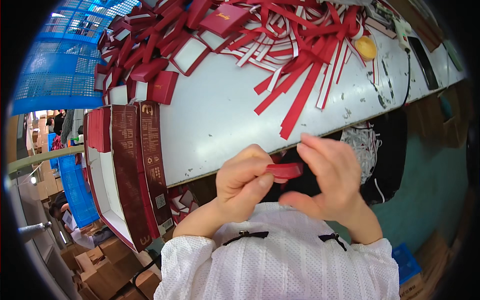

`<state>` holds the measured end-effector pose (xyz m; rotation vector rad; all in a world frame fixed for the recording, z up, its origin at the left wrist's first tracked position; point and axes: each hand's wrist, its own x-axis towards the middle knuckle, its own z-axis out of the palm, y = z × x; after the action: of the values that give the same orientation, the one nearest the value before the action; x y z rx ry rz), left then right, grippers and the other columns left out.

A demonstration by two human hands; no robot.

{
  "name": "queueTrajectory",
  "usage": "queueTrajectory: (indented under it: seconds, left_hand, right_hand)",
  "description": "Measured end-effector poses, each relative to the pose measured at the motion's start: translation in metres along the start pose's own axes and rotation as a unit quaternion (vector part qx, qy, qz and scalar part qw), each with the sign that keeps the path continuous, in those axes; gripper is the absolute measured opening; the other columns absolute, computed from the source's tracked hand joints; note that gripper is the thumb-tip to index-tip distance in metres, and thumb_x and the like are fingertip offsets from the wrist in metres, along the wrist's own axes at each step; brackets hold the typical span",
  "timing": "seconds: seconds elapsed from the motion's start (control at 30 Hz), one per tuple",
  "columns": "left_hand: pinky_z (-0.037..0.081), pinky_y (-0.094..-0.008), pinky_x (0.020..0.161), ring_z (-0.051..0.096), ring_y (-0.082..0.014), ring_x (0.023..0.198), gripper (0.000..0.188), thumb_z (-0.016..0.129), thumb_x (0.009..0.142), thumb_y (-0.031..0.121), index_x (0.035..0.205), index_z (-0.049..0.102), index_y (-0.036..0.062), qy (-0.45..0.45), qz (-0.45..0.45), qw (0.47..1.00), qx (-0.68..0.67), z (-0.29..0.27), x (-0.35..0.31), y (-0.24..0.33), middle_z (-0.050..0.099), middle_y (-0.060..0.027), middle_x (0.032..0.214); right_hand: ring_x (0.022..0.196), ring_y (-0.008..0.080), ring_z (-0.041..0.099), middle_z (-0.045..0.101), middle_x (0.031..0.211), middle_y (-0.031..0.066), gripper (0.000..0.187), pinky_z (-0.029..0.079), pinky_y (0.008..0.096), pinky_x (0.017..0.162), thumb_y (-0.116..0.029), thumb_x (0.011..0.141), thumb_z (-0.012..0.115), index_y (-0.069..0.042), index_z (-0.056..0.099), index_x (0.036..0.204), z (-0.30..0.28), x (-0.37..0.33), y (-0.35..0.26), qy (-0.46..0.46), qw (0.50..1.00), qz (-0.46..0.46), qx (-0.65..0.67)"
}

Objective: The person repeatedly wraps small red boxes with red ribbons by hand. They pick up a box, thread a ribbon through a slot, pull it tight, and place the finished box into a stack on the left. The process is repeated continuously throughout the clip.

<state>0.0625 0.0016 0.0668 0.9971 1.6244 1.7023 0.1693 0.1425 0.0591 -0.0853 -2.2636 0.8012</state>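
Between the thumb and fingers of my left hand (244,184) is a small red box piece (285,171), seen nearly edge-on just past the table's front edge. I cannot tell whether it is a lid or a base. To its right, my right hand (332,175) is open, fingers stretched and thumb apart, close to the piece but not visibly gripping it. Beyond my hands, red strips with white backing (302,95) fan out over the white table (210,130). A heap of small red boxes (150,70), some showing white insides, lies at the far left.
A dark red carton (127,170) with red pieces in it stands at the table's left end. Blue crates (60,60) rise behind it. A yellow round pot (365,48) and a black phone (423,62) lie far right. White paper scraps (362,150) fill a black bag below the edge.
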Motion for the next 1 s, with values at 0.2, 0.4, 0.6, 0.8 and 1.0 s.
queueTrajectory:
  seconds: [0.2,0.4,0.6,0.8,1.0]
  left_hand:
    - [0.037,-0.0248,0.061,0.047,-0.0151,0.066,0.018,0.046,0.077,0.007,0.086,0.056,-0.0052,-0.106,0.106,0.989,0.009,-0.019,0.024,-0.014,0.054,-0.0108,0.080]
    - [0.040,-0.0330,0.079,0.053,-0.0245,0.090,0.028,0.059,0.076,0.014,0.100,0.054,-0.0002,0.248,0.158,0.803,0.518,-0.130,0.105,-0.090,0.056,-0.0144,0.092]
    - [0.045,-0.0338,0.073,0.056,-0.0200,0.088,0.018,0.048,0.086,0.016,0.094,0.052,-0.0001,0.293,-0.001,0.876,0.384,-0.161,0.100,-0.090,0.058,-0.0077,0.090]
    - [0.048,-0.0386,0.081,0.056,-0.0228,0.093,0.027,0.035,0.093,0.019,0.108,0.046,-0.0011,0.234,-0.063,0.897,-0.371,-0.083,0.052,-0.041,0.056,-0.0124,0.103]
    - [0.047,-0.0396,0.084,0.051,-0.0278,0.106,0.041,0.030,0.093,0.031,0.118,0.040,-0.0010,0.085,-0.153,0.829,-0.531,-0.044,0.010,-0.046,0.049,-0.0167,0.116]
  right_hand:
    - [0.062,0.0229,0.057,0.061,0.078,0.0107,0.015,0.045,0.0314,0.057,-0.008,0.071,0.062,0.001,0.059,0.082,0.017,-0.020,0.012,-0.016,0.998,0.045,0.032]
    - [0.050,0.0191,0.057,0.060,0.061,0.0091,0.029,0.042,0.0263,0.045,-0.022,0.085,0.050,-0.003,0.056,0.064,-0.020,-0.015,0.014,0.067,0.864,0.203,0.455]
    - [0.042,0.0164,0.053,0.059,0.064,0.0152,0.034,0.043,0.0217,0.039,-0.025,0.089,0.046,-0.002,0.054,0.065,-0.046,0.000,0.019,0.079,0.794,0.124,0.590]
    - [0.052,0.0110,0.055,0.060,0.070,0.0117,0.023,0.043,0.0213,0.049,-0.012,0.090,0.041,0.003,0.056,0.080,0.010,-0.022,0.013,-0.025,0.766,0.402,0.501]
    - [0.060,0.0063,0.053,0.057,0.073,0.0034,0.012,0.043,0.0179,0.052,-0.006,0.081,0.058,0.001,0.053,0.089,0.032,-0.008,0.014,0.036,0.775,0.412,0.479]
